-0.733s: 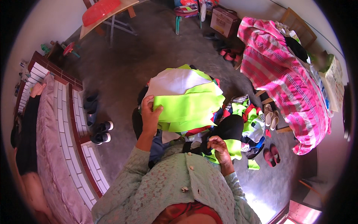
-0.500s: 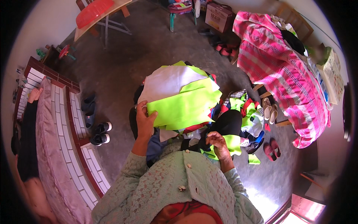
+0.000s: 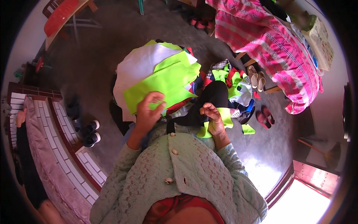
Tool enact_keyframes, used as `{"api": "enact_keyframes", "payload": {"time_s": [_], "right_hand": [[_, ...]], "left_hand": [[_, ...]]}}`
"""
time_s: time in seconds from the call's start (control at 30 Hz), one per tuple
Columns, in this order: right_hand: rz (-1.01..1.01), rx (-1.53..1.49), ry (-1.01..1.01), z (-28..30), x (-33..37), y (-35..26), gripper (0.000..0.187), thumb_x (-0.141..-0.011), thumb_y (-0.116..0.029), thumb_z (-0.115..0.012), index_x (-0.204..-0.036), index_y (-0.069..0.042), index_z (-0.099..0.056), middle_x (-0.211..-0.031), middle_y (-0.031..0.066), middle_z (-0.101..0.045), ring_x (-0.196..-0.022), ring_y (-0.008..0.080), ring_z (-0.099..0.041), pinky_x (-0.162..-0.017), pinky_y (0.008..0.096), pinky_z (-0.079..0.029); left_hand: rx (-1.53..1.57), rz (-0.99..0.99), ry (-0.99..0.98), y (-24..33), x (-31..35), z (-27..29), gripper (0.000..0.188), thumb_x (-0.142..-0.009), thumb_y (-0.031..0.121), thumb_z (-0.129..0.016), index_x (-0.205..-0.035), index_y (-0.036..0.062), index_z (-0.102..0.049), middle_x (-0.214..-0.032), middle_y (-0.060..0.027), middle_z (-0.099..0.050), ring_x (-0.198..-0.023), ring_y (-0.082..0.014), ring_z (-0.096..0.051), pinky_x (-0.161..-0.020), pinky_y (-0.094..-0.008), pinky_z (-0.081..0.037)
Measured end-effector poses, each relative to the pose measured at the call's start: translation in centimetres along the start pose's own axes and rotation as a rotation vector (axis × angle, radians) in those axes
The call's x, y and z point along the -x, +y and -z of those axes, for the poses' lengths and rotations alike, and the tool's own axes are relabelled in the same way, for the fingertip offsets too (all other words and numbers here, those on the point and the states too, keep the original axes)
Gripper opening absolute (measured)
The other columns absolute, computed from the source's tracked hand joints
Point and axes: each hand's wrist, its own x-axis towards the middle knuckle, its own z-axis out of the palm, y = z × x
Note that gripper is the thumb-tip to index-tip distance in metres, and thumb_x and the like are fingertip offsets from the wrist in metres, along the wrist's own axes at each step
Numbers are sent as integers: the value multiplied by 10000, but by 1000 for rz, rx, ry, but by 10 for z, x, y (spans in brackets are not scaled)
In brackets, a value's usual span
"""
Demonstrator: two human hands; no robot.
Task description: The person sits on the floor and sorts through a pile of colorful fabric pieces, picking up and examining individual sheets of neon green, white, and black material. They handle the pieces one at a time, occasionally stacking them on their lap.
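Note:
A stack of cut cloth pieces rests in front of my lap. On its top lie a bright yellow-green cloth piece [image 3: 164, 80] and a white cloth piece [image 3: 136, 65]. My left hand [image 3: 149, 110] hovers at the near edge of the yellow-green piece, its fingers bent and apart from the thumb, nothing visible between them. To the right, near my dark-clad knee, my right hand [image 3: 213, 117] has curled fingers pressed toward the thumb; what they hold, if anything, is too small to make out. A yellow-green scrap [image 3: 225, 116] lies beside and partly behind that hand.
A heap of mixed cloth scraps [image 3: 234, 84] lies right of my knee. Beige shoes [image 3: 256, 78] and dark red slippers [image 3: 265, 117] stand beyond it. A pink plaid cloth [image 3: 257, 48] covers furniture at right. Black shoes [image 3: 91, 133] stand left; another person's leg [image 3: 31, 164] rests on the bed.
My left hand has let go of the stack's left edge and moved to the near edge of the yellow-green piece. My right hand stays curled. The whole view has shifted.

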Motion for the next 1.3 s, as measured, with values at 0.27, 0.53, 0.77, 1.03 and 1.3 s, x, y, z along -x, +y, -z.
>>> {"api": "enact_keyframes", "payload": {"time_s": [0.27, 0.53, 0.77, 1.03, 1.3], "right_hand": [[-53, -16, -38, -6, 2, 1, 181, -812, -71, -592, -989, -42, -572, -870, 64, -611, -828, 140, -570, -791, 237, -426], [69, -10, -94, -12, 5, 0, 389, -878, -178, -530, -1231, -28, -467, -1085, 128, -592, -927, 200, -593, -851, 293, -440], [-8, 693, -178, -3, 21, -7, 409, -921, -348, -506, -1139, -4, -542, -1026, 79, -592, -908, 149, -553, -841, 289, -434], [-31, 731, -154, -4, 19, 0, 247, -890, -231, -592, -1002, -12, -598, -926, 27, -603, -881, 112, -540, -807, 254, -428], [-70, 690, -155, -8, 18, -2, 201, -880, -173, -596, -1009, -19, -591, -932, 14, -608, -878, 99, -533, -808, 241, -418]], "left_hand": [[36, -88, -614, -29, 7, -72, 627, -715, 223, -766, -1205, -14, -454, -1065, -127, -574, -996, -243, -566, -875, -330, -433], [42, 28, -577, -45, 5, -79, 359, -738, 121, -725, -1036, -16, -578, -919, -93, -616, -841, -166, -592, -770, -288, -461], [724, 524, -361, -2, -15, -44, 222, -910, 168, -551, -1080, 24, -562, -1051, -95, -607, -924, -154, -592, -785, -297, -497], [1313, 445, -317, 13, -38, -17, 559, -916, 496, -411, -1302, 91, -399, -1319, -225, -425, -1211, -383, -432, -919, -531, -428], [1383, 448, -122, -7, -64, 0, 513, -872, 258, -591, -1323, 121, -388, -1225, -137, -517, -1135, -309, -502, -920, -521, -423]]}}
